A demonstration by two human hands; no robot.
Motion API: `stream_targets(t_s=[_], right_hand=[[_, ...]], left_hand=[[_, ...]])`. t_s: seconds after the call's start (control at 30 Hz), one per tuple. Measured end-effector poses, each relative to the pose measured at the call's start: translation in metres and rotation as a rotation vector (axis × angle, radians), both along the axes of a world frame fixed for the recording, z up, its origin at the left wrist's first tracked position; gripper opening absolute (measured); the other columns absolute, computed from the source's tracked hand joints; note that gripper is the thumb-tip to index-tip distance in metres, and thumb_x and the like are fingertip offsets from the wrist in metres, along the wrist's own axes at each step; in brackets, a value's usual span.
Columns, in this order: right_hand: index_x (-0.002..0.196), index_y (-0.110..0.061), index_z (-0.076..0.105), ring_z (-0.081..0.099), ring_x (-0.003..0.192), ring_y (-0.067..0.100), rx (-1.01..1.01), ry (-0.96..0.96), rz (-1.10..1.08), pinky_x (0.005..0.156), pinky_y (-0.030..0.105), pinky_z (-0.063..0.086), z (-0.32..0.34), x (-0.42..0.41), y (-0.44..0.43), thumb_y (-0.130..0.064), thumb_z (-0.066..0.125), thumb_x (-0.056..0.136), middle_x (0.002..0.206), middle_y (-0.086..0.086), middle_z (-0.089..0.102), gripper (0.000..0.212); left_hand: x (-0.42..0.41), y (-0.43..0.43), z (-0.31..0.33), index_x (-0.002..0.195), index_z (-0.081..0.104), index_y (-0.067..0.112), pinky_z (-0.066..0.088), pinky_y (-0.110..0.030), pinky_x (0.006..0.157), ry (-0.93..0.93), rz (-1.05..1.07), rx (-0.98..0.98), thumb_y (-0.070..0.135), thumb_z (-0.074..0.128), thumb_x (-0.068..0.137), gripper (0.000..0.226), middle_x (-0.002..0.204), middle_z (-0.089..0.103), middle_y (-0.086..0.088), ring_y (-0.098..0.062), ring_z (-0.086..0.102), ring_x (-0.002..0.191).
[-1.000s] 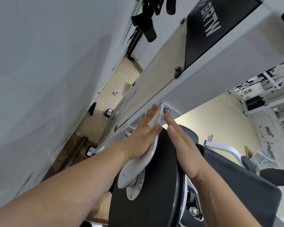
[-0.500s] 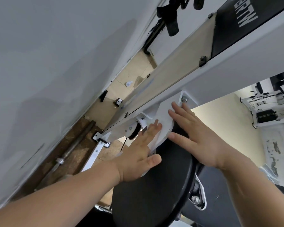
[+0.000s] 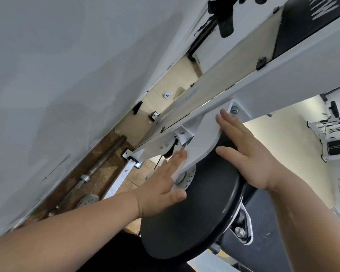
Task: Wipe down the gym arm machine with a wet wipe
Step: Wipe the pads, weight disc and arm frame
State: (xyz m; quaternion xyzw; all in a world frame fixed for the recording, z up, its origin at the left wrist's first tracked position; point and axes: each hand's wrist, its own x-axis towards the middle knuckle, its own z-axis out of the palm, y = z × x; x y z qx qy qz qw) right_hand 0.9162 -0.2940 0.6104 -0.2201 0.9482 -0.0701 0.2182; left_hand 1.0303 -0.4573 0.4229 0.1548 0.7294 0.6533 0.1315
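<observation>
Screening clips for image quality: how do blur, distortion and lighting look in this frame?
Head view: strong wide-angle bending along the white frame beam; left hand slightly motion-smeared at the fingers; right hand sharper; soft, even light, mild sheen on the black round pad, no harsh glare.

white letters on black panel (image 3: 310, 22), cropped, not legible

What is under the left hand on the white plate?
A strip of white wet wipe shows beneath the left hand, pressed against the white plate. The hand covers the rest of the wipe, so how far it extends is hidden.
</observation>
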Motion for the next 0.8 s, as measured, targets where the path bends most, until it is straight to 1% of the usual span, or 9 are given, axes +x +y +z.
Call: stream_targets(t_s=[0.1, 0.17, 0.2, 0.3, 0.4, 0.5, 0.6, 0.7, 0.8], right_hand=[[0.161, -0.042, 0.001, -0.007, 0.154, -0.006, -0.124, 0.018, -0.059, 0.126, 0.028, 0.005, -0.004, 0.002, 0.001, -0.062, 0.039, 0.085, 0.168, -0.024, -0.004, 0.087], [0.155, -0.048, -0.001, -0.004, 0.151, -0.012, -0.184, 0.001, -0.142, 0.120, 0.016, 0.004, -0.007, 0.007, -0.002, -0.064, 0.039, 0.081, 0.162, -0.032, -0.003, 0.085], [0.156, -0.047, 0.001, -0.002, 0.150, -0.014, -0.207, -0.002, -0.199, 0.119, 0.014, 0.005, -0.007, 0.008, -0.002, -0.066, 0.039, 0.079, 0.162, -0.032, -0.002, 0.088], [0.163, -0.039, 0.009, 0.003, 0.152, -0.011, -0.292, -0.010, -0.360, 0.124, 0.024, 0.010, -0.010, 0.010, -0.001, -0.066, 0.043, 0.076, 0.167, -0.027, 0.005, 0.098], [0.162, -0.042, 0.008, 0.004, 0.151, -0.012, -0.332, -0.033, -0.435, 0.125, 0.026, 0.011, -0.010, 0.010, -0.001, -0.065, 0.046, 0.077, 0.167, -0.028, 0.005, 0.096], [0.162, -0.043, 0.007, 0.003, 0.151, -0.012, -0.348, -0.057, -0.474, 0.127, 0.031, 0.011, -0.010, 0.010, -0.001, -0.060, 0.048, 0.081, 0.167, -0.030, 0.004, 0.093], [0.162, -0.042, 0.008, 0.002, 0.152, -0.011, -0.370, -0.081, -0.503, 0.129, 0.038, 0.012, -0.013, 0.010, -0.002, -0.060, 0.048, 0.080, 0.167, -0.030, 0.005, 0.093], [0.163, -0.042, 0.010, 0.004, 0.150, -0.013, -0.394, -0.086, -0.533, 0.129, 0.036, 0.013, -0.013, 0.010, -0.003, -0.053, 0.051, 0.084, 0.166, -0.030, 0.007, 0.089], [0.163, -0.040, 0.011, 0.005, 0.150, -0.012, -0.378, -0.096, -0.530, 0.129, 0.034, 0.013, -0.011, 0.009, -0.004, -0.049, 0.050, 0.086, 0.166, -0.030, 0.008, 0.087]], left_hand=[[-0.016, 0.004, 0.025, 0.156, -0.013, 0.034, -0.002, -0.039, 0.127, 0.035, -0.026, 0.067, 0.098, 0.019, 0.072, 0.111, 0.166, -0.020, 0.017, 0.000, -0.017, 0.152], [-0.032, 0.004, 0.031, 0.157, -0.013, 0.033, 0.000, -0.041, 0.128, 0.031, -0.045, 0.082, 0.098, 0.021, 0.072, 0.112, 0.166, -0.020, 0.018, 0.000, -0.016, 0.152], [-0.042, 0.005, 0.033, 0.157, -0.013, 0.031, 0.000, -0.042, 0.128, 0.033, -0.057, 0.089, 0.098, 0.021, 0.072, 0.113, 0.166, -0.020, 0.017, 0.000, -0.016, 0.152], [-0.077, 0.007, 0.046, 0.158, -0.013, 0.028, -0.001, -0.039, 0.128, 0.028, -0.089, 0.097, 0.099, 0.021, 0.071, 0.117, 0.166, -0.020, 0.014, 0.001, -0.016, 0.151], [-0.114, 0.012, 0.068, 0.159, -0.012, 0.031, -0.001, -0.033, 0.127, -0.027, -0.099, 0.064, 0.102, 0.020, 0.065, 0.122, 0.166, -0.019, 0.016, 0.000, -0.012, 0.152], [-0.141, 0.017, 0.084, 0.160, -0.009, 0.035, -0.001, -0.040, 0.127, -0.068, -0.069, 0.117, 0.104, 0.024, 0.061, 0.125, 0.168, -0.014, 0.016, -0.002, -0.010, 0.153], [-0.140, 0.019, 0.081, 0.160, -0.006, 0.034, -0.003, -0.029, 0.125, -0.061, -0.059, 0.155, 0.106, 0.022, 0.057, 0.129, 0.168, -0.013, 0.017, 0.000, -0.010, 0.153], [-0.117, 0.016, 0.069, 0.160, -0.008, 0.035, -0.003, -0.015, 0.118, 0.015, -0.067, 0.142, 0.104, 0.018, 0.062, 0.122, 0.166, -0.014, 0.023, 0.006, -0.012, 0.150], [-0.116, 0.015, 0.069, 0.158, -0.009, 0.043, -0.004, -0.018, 0.116, 0.000, -0.083, 0.126, 0.103, 0.018, 0.063, 0.116, 0.164, -0.016, 0.029, 0.009, -0.015, 0.149]])
